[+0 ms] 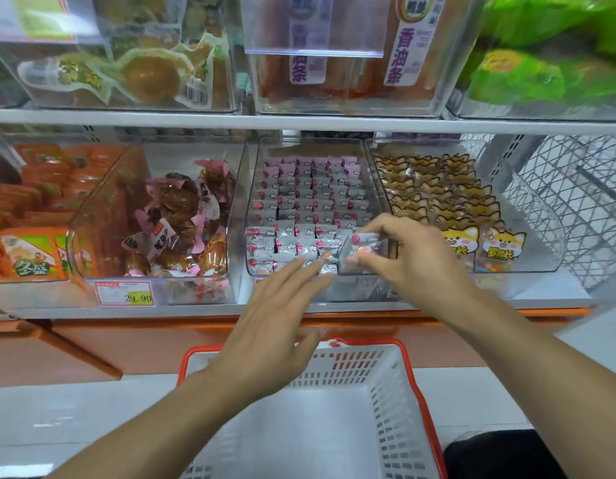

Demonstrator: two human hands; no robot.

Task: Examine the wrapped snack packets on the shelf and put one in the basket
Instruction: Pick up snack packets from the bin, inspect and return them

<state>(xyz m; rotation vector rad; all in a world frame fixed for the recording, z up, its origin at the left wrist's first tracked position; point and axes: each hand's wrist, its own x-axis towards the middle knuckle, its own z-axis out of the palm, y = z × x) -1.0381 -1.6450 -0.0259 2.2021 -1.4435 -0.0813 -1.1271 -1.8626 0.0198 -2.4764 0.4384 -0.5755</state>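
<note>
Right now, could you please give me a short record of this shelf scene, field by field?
right hand: pinches a small silver packet above the bin
left hand: open, fingers straight, fingertips at the bin's front packets
bin: clear, middle of the lower shelf, rows of silver and pink packets
basket: white with red rim, below the hands, nothing seen inside
price tag: 29.90, on the bin to the left

White basket (pixel 386 402) rimmed red; silver cloud-patterned packets (pixel 296 245).
</note>
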